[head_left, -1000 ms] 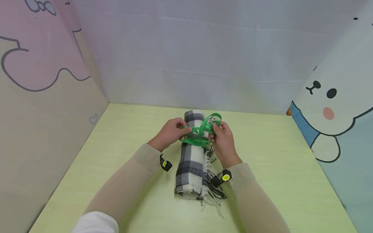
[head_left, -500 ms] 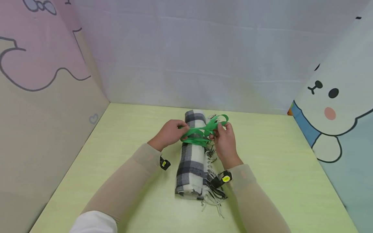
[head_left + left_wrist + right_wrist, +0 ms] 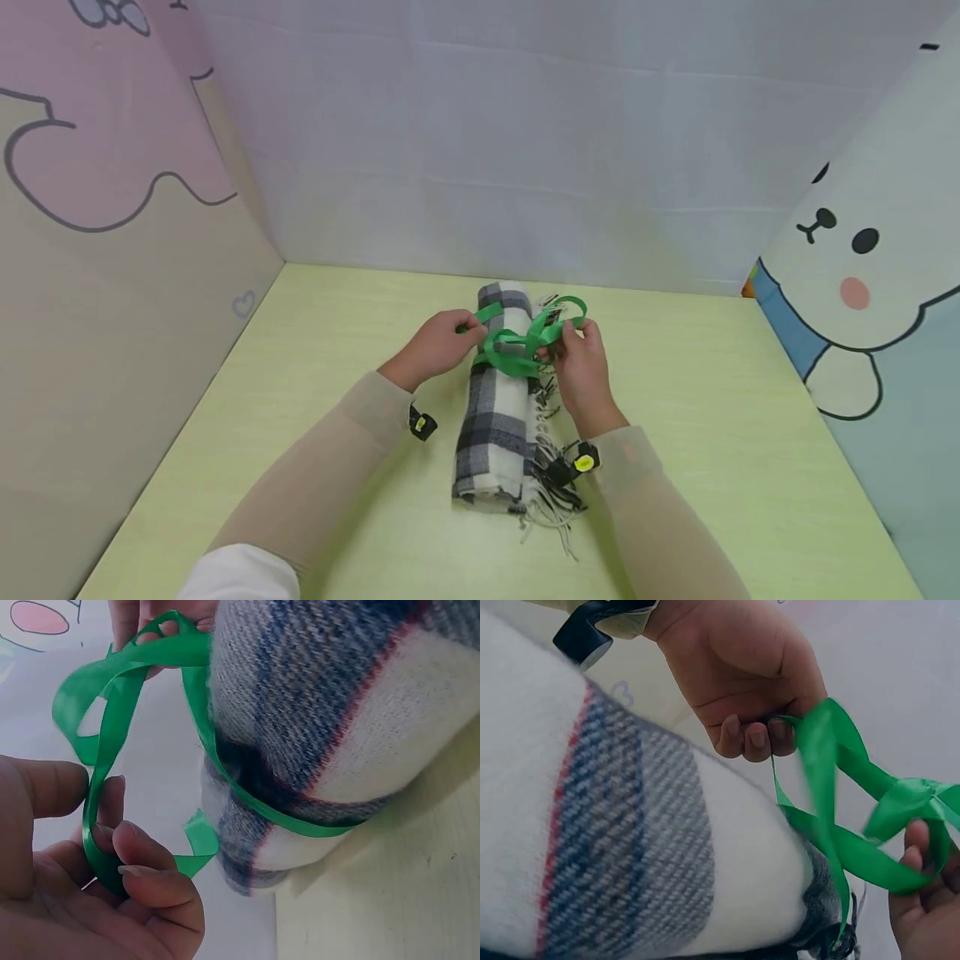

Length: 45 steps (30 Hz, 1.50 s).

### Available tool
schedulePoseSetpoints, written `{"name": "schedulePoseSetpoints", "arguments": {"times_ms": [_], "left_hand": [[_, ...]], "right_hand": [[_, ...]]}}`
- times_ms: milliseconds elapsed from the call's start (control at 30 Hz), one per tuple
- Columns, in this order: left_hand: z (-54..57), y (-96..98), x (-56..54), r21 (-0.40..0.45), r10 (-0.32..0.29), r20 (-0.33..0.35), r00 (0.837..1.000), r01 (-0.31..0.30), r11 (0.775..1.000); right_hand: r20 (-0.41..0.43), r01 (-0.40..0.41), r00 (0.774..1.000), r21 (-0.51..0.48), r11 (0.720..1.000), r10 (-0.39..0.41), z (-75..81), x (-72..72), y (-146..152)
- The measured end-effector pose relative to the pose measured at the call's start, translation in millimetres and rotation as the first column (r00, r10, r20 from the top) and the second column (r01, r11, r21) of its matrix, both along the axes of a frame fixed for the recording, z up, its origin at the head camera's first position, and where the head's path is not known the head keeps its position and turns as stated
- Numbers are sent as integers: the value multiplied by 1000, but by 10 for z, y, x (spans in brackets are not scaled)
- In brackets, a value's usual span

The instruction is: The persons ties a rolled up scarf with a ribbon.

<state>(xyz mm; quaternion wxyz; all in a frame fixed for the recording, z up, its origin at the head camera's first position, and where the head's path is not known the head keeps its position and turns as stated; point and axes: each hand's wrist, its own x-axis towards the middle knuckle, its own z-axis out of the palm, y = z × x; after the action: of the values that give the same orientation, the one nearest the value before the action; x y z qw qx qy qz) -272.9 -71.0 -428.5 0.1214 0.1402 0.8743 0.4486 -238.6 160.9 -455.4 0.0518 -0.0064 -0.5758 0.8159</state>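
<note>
A rolled plaid scarf [image 3: 491, 433] in white, grey and dark blue lies lengthwise on the table. A green ribbon [image 3: 512, 363] circles it near the far end, with loops standing up on top. On the left side, my left hand [image 3: 438, 346] holds one part of the ribbon; the left wrist view shows this ribbon [image 3: 101, 787] passing between the thumb and curled fingers, its free end hanging beyond them. My right hand [image 3: 583, 367] pinches a ribbon loop at the right side. In the right wrist view that gathered ribbon [image 3: 911, 806] sits at the right fingertips.
The scarf's fringe [image 3: 551, 500] spreads along its right side under the right wrist. A pale yellow-green table [image 3: 360, 533] carries everything. White backdrop [image 3: 487, 150] stands behind, with cartoon-printed panels [image 3: 855, 333] at both sides. Each wrist wears a small black camera [image 3: 422, 423].
The ribbon strand between the hands has slackened into a rounded loop over the scarf. A ribbon end now shows beyond the left fingers. My right hand has shifted slightly right.
</note>
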Motion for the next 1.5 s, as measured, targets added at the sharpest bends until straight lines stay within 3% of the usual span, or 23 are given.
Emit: {"name": "schedulePoseSetpoints", "arguments": {"times_ms": [200,333,533,833,1100,1500], "left_hand": [[-17,-77,-9,9,-4,1,1000,4,1000],[-29,-150,-18,9,5,-1,1000,-5,1000],[-35,-249,-26,-13,18,1,1000,-18,1000],[-35,-383,-12,-66,32,14,999,-31,997],[-72,-523,-4,-118,25,15,1000,-23,993],[-66,-733,7,-171,27,34,999,-21,985]], "right_hand": [[28,16,999,105,994,-19,-50,10,68],[4,21,1000,115,993,-21,-81,20,117],[-16,26,1000,-57,998,-27,-102,20,194],[146,88,988,-298,950,-46,-95,33,333],[175,101,984,-375,921,-36,-143,75,444],[200,59,979,-423,904,29,-194,122,638]]}}
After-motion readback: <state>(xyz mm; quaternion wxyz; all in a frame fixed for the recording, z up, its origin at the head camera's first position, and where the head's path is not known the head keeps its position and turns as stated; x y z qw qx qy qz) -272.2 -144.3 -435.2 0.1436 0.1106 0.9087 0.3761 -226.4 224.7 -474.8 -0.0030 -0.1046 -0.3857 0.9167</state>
